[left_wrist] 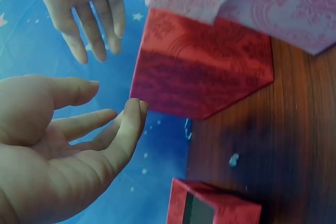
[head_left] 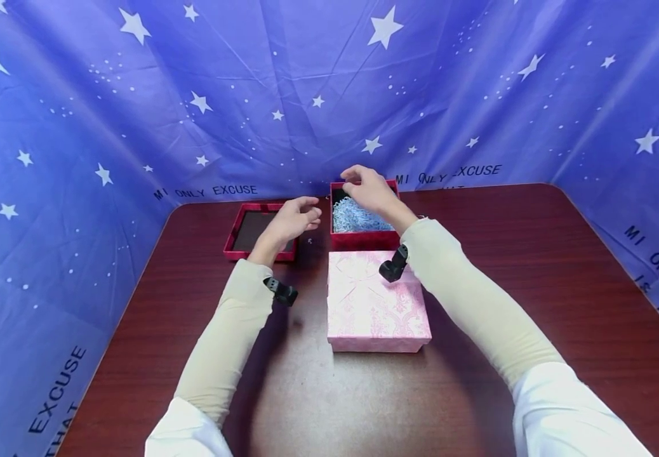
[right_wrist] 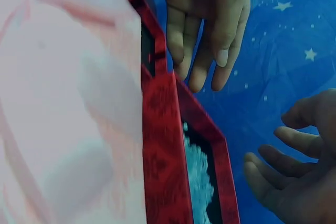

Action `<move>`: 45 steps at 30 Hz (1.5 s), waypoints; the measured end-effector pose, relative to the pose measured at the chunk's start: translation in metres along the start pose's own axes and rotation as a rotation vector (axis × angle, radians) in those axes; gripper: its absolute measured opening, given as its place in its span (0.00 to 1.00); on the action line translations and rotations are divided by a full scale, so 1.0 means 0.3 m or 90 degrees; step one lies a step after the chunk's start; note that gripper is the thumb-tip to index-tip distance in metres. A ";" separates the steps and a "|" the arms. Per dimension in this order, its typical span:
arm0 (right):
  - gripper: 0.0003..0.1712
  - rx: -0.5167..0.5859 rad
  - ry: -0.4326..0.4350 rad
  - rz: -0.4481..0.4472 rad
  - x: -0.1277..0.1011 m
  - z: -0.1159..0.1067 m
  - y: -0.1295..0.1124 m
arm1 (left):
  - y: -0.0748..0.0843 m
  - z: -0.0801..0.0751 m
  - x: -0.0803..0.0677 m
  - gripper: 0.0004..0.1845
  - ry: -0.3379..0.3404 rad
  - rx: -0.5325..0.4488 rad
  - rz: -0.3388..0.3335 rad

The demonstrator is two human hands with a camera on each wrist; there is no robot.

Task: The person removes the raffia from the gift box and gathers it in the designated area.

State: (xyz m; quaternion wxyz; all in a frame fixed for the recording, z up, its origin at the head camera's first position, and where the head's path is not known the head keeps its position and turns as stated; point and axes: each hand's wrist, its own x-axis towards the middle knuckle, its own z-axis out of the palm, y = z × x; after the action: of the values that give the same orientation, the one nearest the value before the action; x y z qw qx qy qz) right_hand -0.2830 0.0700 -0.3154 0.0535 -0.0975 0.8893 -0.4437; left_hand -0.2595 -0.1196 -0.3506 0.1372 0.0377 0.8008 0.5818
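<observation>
Right hand (head_left: 368,186) over red box (head_left: 364,239), pink box (head_left: 376,304) in front, red lid (head_left: 238,244) left

Pink patterned box (head_left: 376,304) w/ lid on sits near-centre on dark wood table (head_left: 535,304). Blue star-print cloth (head_left: 135,95) hangs behind & along both sides, black lettering "MI ONLY EXCUSE" along its lower edge. Small pale scrap (left_wrist: 233,159) lies on tabletop, left of centre, far side.
</observation>
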 end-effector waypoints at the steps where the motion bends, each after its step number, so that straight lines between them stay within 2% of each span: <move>1: 0.21 -0.005 -0.001 0.003 0.001 -0.006 0.006 | 0.003 0.008 0.004 0.23 -0.006 0.000 0.000; 5: 0.23 -0.033 -0.014 0.025 0.007 -0.024 0.035 | 0.015 0.033 0.016 0.25 -0.023 0.001 -0.005; 11: 0.27 -0.099 -0.053 0.065 0.023 -0.046 0.082 | 0.028 0.056 0.025 0.29 -0.021 0.011 -0.012; 15: 0.34 -0.126 -0.123 0.092 0.030 -0.052 0.104 | 0.024 0.065 0.030 0.31 -0.025 0.012 -0.018; 20: 0.45 -0.161 -0.218 0.118 0.039 -0.059 0.124 | 0.015 0.073 0.039 0.32 -0.043 -0.027 -0.034; 30: 0.62 -0.159 -0.387 0.186 0.051 -0.057 0.159 | 0.002 0.078 0.046 0.32 -0.043 -0.089 -0.067; 33: 0.62 -0.170 -0.417 0.184 0.057 -0.054 0.162 | -0.002 0.076 0.047 0.32 -0.043 -0.097 -0.071; 37: 0.55 -0.179 -0.430 0.165 0.063 -0.047 0.163 | -0.006 0.072 0.050 0.32 -0.044 -0.103 -0.075; 45: 0.42 -0.236 -0.386 0.098 0.076 -0.037 0.158 | -0.005 0.062 0.050 0.31 -0.044 -0.115 -0.081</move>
State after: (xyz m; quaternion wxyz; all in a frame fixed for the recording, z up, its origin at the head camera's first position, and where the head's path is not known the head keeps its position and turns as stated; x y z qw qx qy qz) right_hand -0.3132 0.1014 -0.3467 0.3297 -0.1652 0.9030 -0.2207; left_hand -0.2689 -0.0995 -0.3601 0.2044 -0.0055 0.7406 0.6401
